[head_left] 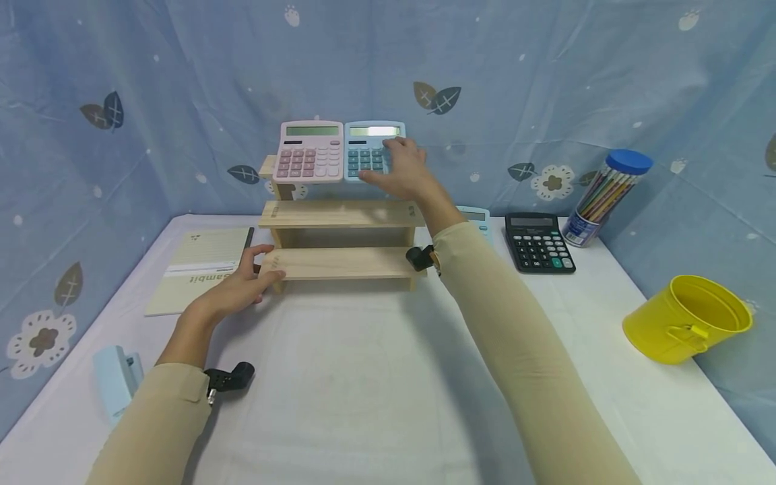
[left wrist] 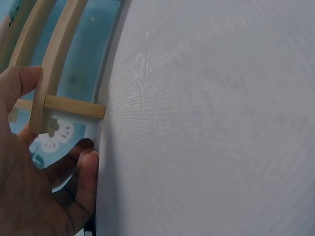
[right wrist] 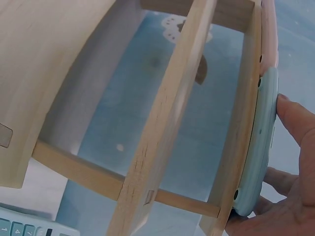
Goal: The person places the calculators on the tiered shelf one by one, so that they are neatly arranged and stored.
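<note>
A stepped wooden rack (head_left: 342,214) stands at the back middle of the table. My left hand (head_left: 239,286) holds the left end of its lowest board; the left wrist view shows the thumb above the board (left wrist: 51,73) and a finger partly hidden below. On the top step, a pink calculator (head_left: 309,153) and a light-blue calculator (head_left: 364,151) lie side by side, keys and screens showing. My right hand (head_left: 403,168) grips the blue calculator's right part. In the right wrist view, fingers bend round the end of the blue calculator (right wrist: 258,142), which rests against the board.
Right of the rack lie another blue calculator (head_left: 479,219), partly behind my arm, and a black calculator (head_left: 539,242). A blue-lidded tube of pencils (head_left: 597,202) and a tilted yellow bucket (head_left: 673,323) are farther right. A notebook (head_left: 203,263) and a light-blue desk tool (head_left: 115,380) lie left.
</note>
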### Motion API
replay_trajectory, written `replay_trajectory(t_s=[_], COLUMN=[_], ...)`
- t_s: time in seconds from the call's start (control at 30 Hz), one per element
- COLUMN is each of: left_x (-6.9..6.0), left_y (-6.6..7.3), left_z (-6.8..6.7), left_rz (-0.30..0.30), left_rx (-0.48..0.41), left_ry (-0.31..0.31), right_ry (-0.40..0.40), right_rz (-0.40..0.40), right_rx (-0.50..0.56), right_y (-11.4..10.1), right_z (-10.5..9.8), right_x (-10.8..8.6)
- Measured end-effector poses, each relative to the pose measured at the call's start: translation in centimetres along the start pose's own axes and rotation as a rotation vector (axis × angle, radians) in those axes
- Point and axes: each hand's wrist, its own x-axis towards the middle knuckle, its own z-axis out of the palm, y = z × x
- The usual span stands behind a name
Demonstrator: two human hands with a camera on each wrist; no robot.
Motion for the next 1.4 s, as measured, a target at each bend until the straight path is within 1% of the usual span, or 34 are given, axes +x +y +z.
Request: replay_trajectory(t_s=[0.23, 0.4, 0.5, 0.63, 0.8, 0.93, 1.13, 1.27, 1.4], left_x=[-0.2, -0.3, -0.3, -0.2, -0.2, -0.1, 0.0, 0.1, 0.1], left_y=[0.1, 0.4, 0.5, 0.6, 0.4, 0.2, 0.1, 0.0, 0.1], left_z=[0.1, 0.1, 0.0, 0.0, -0.1, -0.1, 0.0, 0.1, 0.1], left_rz=[0.001, 0.006, 0.012, 0.009, 0.002, 0.000, -0.006, -0.007, -0.007], left_rx=[0.003, 0.015, 0.007, 0.002, -0.002, -0.003, 0.016, 0.011, 0.007], left_ry=[0.000, 0.012, 0.008, 0.007, 0.012, 0.010, 0.015, 0.009, 0.006], right_ry=[0.022, 0.056, 0.078, 0.095, 0.095, 0.093, 0.095, 0.096, 0.094], right_rz=[-0.011, -0.045, -0.068, -0.100, -0.145, -0.175, -0.172, -0.169, -0.172], right_rx=[0.040, 0.076, 0.092, 0.085, 0.089, 0.063, 0.032, -0.010, -0.035], right_y=[0.2, 0.5, 1.0, 2.0, 3.7, 5.1, 7.1, 8.5, 9.2], right_z=[0.5, 0.7, 0.5, -0.1, -0.9, -1.5, -2.3, -2.7, -3.1], right_x=[-0.2, -0.6, -1.0, -1.8, -3.0, -4.2, -5.9, -7.1, -8.3])
